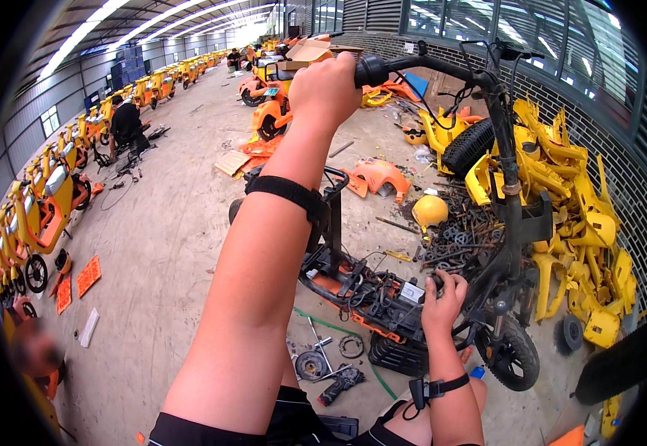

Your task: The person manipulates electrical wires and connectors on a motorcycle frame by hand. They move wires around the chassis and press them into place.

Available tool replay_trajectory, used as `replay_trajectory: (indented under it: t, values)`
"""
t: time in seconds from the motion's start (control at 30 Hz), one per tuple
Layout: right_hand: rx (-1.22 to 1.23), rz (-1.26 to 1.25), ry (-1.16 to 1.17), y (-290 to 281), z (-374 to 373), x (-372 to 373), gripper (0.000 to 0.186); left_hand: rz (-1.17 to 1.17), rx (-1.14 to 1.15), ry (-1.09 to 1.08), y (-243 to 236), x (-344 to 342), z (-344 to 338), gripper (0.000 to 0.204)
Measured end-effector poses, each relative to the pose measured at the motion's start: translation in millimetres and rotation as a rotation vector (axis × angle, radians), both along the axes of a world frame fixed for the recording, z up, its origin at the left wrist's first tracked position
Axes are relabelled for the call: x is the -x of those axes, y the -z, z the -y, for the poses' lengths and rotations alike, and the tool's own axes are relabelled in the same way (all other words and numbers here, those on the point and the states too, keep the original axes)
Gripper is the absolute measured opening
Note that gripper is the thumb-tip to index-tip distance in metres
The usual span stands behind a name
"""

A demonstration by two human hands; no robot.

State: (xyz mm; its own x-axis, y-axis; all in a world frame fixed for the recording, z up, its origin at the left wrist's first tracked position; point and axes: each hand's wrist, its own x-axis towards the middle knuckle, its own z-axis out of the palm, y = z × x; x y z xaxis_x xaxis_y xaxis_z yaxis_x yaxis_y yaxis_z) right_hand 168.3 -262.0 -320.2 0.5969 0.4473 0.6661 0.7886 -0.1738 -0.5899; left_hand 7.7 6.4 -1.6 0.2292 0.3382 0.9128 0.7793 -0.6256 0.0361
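Note:
A stripped black scooter frame stands in front of me, its floor section bare, with wiring and a silver box exposed. My left hand is wrapped round the black handlebar grip, arm stretched out. Low by the frame's floor section, beside the silver box, my right hand has its fingers curled around something small and dark that I cannot make out. The front wheel touches the ground at the right. Below the frame lie a cordless power tool and a round metal part.
Yellow body panels are heaped along the brick wall. Loose dark metal parts, a yellow helmet-like shell and orange panels lie beyond the frame. Yellow scooters line the left side, where a person crouches.

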Motion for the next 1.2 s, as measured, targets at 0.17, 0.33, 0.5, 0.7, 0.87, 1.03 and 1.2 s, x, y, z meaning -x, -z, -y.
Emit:
replay_trajectory:
  t: [0.17, 0.33, 0.5, 0.7, 0.87, 1.03, 1.2]
  values:
    - [0.021, -0.032, -0.067, -3.8, 0.5, -1.9, 0.029, -0.015, 0.025, -0.017, -1.1, 1.0, 3.8, 0.021]
    - [-0.003, -0.053, -0.130, -10.0, 0.9, -3.1, 0.028, -0.019, 0.021, -0.021, -0.9, 0.0, 3.7, 0.020]
    - [0.056, -0.104, -0.125, -2.8, -0.2, -5.1, 0.031, -0.006, 0.053, -0.034, -0.6, 0.8, -0.7, 0.032]
    - [0.038, -0.083, -0.107, -1.6, -0.4, -1.5, 0.032, -0.010, 0.061, -0.006, -0.7, 0.3, 8.3, 0.018]
    - [0.036, -0.024, -0.055, -5.5, 1.8, 4.9, 0.033, -0.018, 0.039, -0.010, -0.4, 0.8, 5.4, 0.021]
    - [0.099, -0.046, -0.131, -13.3, 1.7, 5.5, 0.035, -0.007, 0.017, 0.015, 1.2, 2.6, 0.5, 0.027]
    - [0.111, -0.050, -0.095, -8.5, 0.8, 13.3, 0.041, -0.024, 0.009, 0.012, -2.7, 4.5, -2.3, 0.026]
